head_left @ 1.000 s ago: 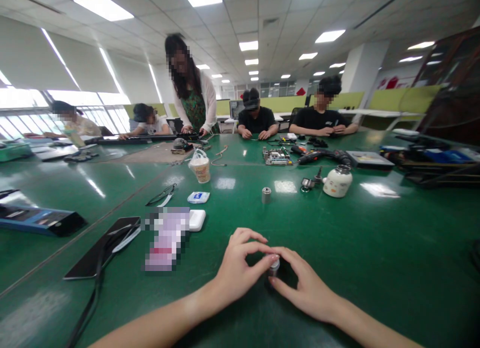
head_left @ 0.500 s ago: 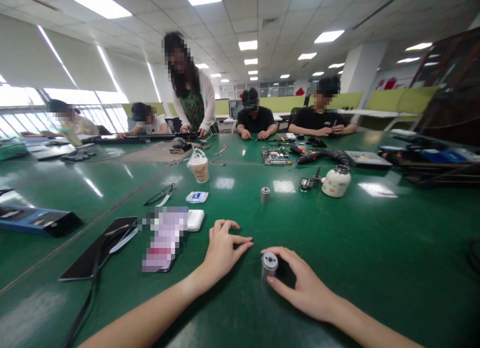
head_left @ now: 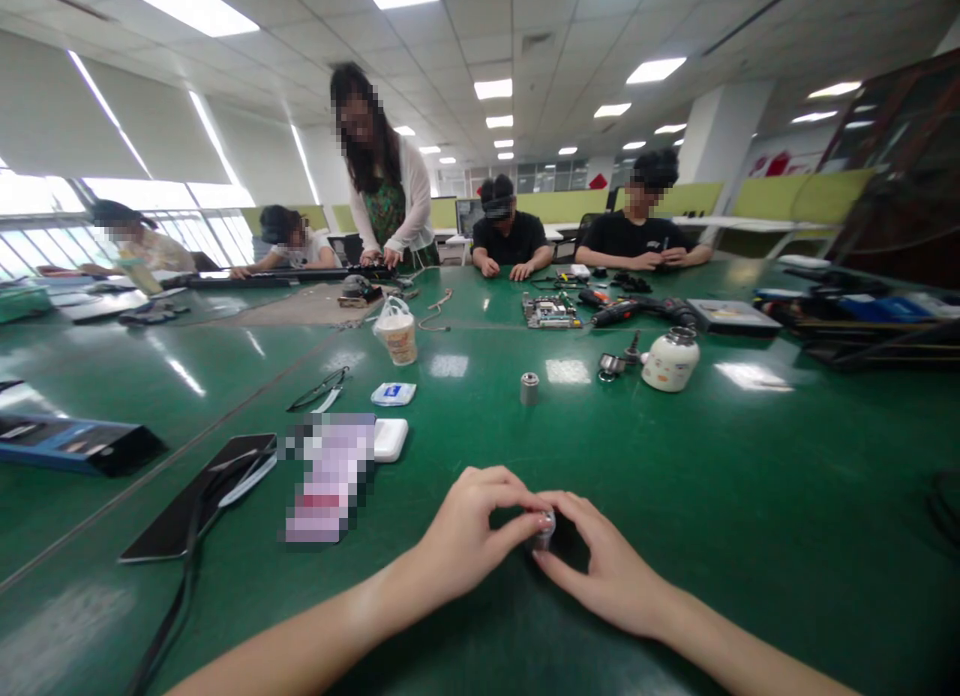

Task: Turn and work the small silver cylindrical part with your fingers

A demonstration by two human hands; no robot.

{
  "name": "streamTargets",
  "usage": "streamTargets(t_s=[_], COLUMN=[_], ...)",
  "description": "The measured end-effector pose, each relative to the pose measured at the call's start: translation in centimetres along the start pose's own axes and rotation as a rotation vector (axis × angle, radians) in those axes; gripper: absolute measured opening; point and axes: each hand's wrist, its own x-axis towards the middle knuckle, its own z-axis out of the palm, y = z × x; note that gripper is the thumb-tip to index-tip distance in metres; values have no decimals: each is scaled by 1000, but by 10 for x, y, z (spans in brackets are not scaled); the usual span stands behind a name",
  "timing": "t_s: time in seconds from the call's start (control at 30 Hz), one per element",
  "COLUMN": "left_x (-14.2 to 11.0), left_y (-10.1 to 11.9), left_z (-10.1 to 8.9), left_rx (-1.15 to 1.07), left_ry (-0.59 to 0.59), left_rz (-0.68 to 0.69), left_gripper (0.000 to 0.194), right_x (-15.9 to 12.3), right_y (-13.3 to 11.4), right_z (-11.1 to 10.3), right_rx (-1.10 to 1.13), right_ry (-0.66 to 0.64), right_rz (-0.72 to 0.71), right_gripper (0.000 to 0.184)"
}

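Observation:
A small silvery metal cylinder (head_left: 545, 538) stands upright on the green table in front of me, its top mostly covered by fingers. My right hand (head_left: 611, 571) curls around it from the right, thumb on the near side and fingers on the far side. At the cylinder's top rim is my left hand (head_left: 480, 521), thumb and index finger pinched together; whatever lies between those fingertips is hidden. A second, similar metal cylinder (head_left: 529, 389) stands upright farther off, touched by neither hand.
Left of my hands lie a phone (head_left: 322, 486), a white case (head_left: 391, 440), a black tablet (head_left: 199, 501) with a strap and a small white packet (head_left: 394, 394). Beyond are a bagged cup (head_left: 397, 334), a white bottle (head_left: 670, 360) and a circuit board (head_left: 551, 311). Several people work across the table.
My left hand has moved right and toward me, bringing its pinched fingertips, which held a tiny dark thing, onto the cylinder's top. My right hand keeps its grip.

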Motion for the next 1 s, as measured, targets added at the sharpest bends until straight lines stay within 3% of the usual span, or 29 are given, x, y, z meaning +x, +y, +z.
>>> streamTargets(t_s=[0.3,0.67,1.0], left_x=[-2,-3,-1], left_y=[-5,-4,-10], left_z=[7,8,12], left_rx=[-14,-13,-54], left_ry=[59,27,152], left_rz=[-33,25,61], left_gripper=[11,20,16], right_x=[-1,1,0], right_y=[0,0,-1], right_z=[0,-1,0], right_rx=[2,-5,-13], right_ry=[15,-3,0], right_rz=[-4,-3,11], right_gripper=[37,35,32])
